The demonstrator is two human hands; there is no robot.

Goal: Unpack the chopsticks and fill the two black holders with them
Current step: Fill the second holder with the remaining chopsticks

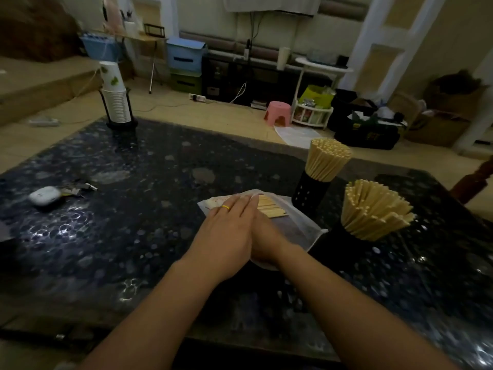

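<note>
A clear plastic bag (301, 225) lies on the dark table (133, 209) with a few wooden chopsticks (270, 206) still showing inside it. My left hand (229, 231), with a yellow ring, lies flat on the bag with straight fingers. My right hand (266, 236) sits partly under the left one on the bag; its fingers are hidden. To the right stand two black holders, the far holder (309, 193) and the near holder (336, 252), each packed with many upright chopsticks (373, 209).
A stack of paper cups in a black stand (116, 102) is at the table's far left. A small white case (44, 195) and a crumpled wrapper (77, 186) lie at the left. Beyond the table are a pink stool (278, 113) and boxes.
</note>
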